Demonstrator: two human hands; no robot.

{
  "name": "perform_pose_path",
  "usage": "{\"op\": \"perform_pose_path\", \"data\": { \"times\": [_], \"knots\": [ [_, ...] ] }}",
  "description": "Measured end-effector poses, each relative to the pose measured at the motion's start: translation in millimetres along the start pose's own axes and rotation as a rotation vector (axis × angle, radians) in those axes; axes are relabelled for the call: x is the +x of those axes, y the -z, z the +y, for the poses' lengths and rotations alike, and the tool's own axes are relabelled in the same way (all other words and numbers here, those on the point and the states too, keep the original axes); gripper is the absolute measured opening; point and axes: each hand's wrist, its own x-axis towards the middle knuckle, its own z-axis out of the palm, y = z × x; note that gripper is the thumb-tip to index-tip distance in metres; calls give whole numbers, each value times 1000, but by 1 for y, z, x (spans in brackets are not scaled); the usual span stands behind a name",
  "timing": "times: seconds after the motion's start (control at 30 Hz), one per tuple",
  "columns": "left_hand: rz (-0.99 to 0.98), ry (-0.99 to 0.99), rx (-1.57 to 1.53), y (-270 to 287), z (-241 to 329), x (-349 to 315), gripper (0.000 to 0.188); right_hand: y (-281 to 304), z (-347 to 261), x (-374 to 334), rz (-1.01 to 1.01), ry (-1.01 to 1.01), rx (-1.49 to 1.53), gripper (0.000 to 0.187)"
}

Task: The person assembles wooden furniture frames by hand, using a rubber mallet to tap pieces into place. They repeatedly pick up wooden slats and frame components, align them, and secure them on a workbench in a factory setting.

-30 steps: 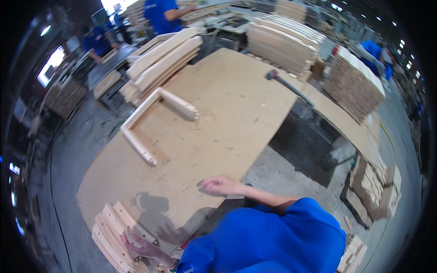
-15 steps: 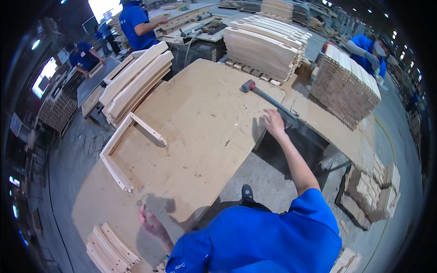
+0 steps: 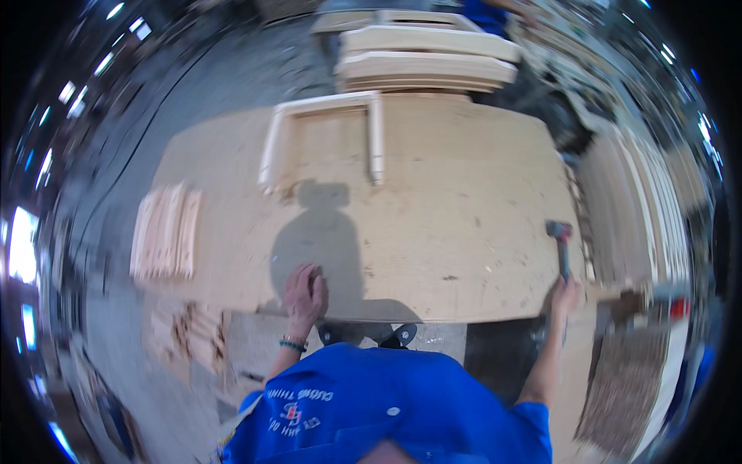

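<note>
My right hand (image 3: 566, 296) is closed round the handle of a mallet (image 3: 563, 249) near the right end of the wooden tabletop (image 3: 448, 209). The mallet's dark and red head points away from me. Above the near edge, my left hand (image 3: 304, 294) is half curled, its fingers a little apart; I make out nothing held in it. Toward the far side, a three-sided pale wooden frame (image 3: 332, 101) lies with its open side toward me.
Several curved wooden slats (image 3: 166, 232) lie at the table's left end. Long shaped boards (image 3: 429, 69) are stacked beyond the far edge. Tall stacks of wooden parts (image 3: 622, 209) stand on the right. Another person's blue sleeve (image 3: 487, 15) shows at the far side.
My view has swung left, now facing the table squarely. My right hand, empty before, has taken hold of the mallet's handle. My left hand's fingers have curled somewhat.
</note>
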Motion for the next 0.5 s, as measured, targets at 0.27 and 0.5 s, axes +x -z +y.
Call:
{"op": "perform_pose_path", "data": {
  "times": [0.27, 0.5],
  "knots": [
    [44, 19, -54, 12, 10, 2, 23, -5, 3, 40, 29, 311, 96, 35],
    [130, -10, -22, 17, -3, -14, 21, 5, -57, 35, 95, 318, 18, 34]
  ]
}}
